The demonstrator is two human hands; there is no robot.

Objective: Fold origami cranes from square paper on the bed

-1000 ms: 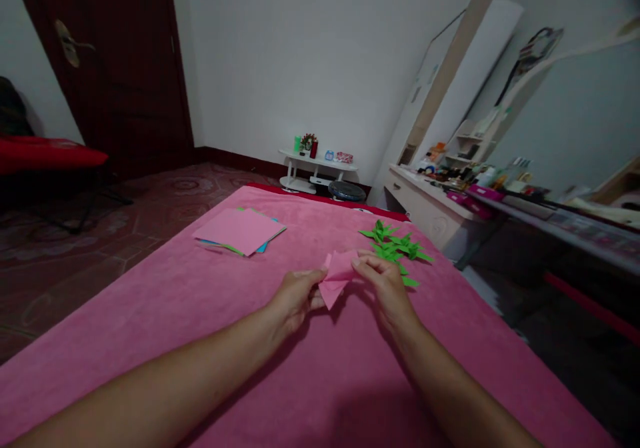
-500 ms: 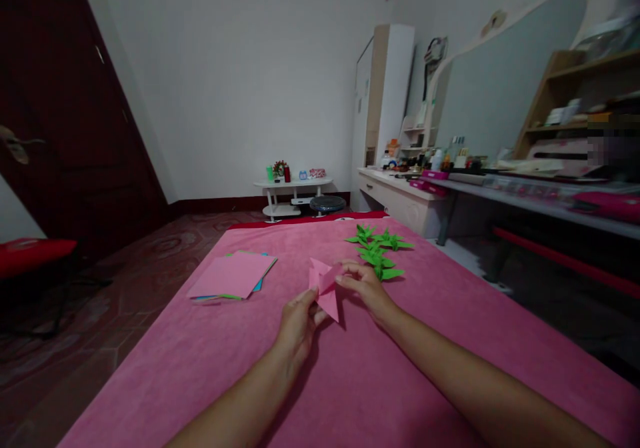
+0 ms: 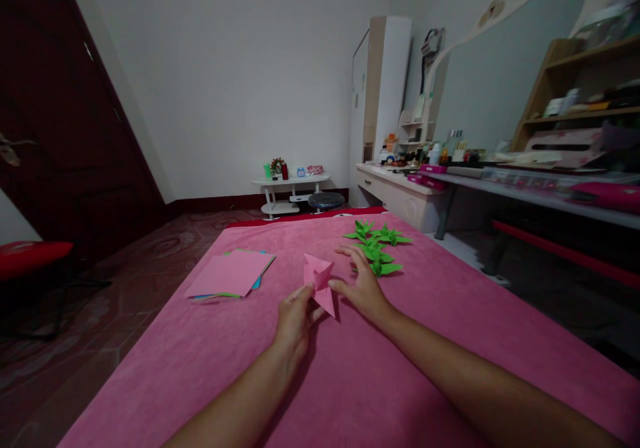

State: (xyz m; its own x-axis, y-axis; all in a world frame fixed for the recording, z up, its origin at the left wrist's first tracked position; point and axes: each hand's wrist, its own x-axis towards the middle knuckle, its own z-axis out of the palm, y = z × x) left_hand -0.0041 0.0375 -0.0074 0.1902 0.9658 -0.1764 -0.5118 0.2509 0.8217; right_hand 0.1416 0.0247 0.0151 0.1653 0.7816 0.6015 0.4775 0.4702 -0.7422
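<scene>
A partly folded pink paper piece (image 3: pixel 319 281) stands up off the pink cloth (image 3: pixel 280 375), held between both hands. My left hand (image 3: pixel 295 318) pinches its lower left edge with fingers closed. My right hand (image 3: pixel 361 285) holds its right side between thumb and fingers, the forefinger stretched out toward the green pieces. Several folded green paper pieces (image 3: pixel 376 247) lie just beyond my right hand. A stack of flat paper sheets (image 3: pixel 231 274), pink on top with blue and green edges showing, lies to the left.
The cloth-covered surface ends at left over a patterned red floor. A dark door (image 3: pixel 65 141) stands far left. A small white shelf table (image 3: pixel 291 191) stands by the back wall. A cluttered desk (image 3: pixel 450 181) and shelves run along the right.
The camera view shifted from the left toward the right side of the room. The pink paper turned and now stands more upright, and my right hand loosened with a finger stretched out.
</scene>
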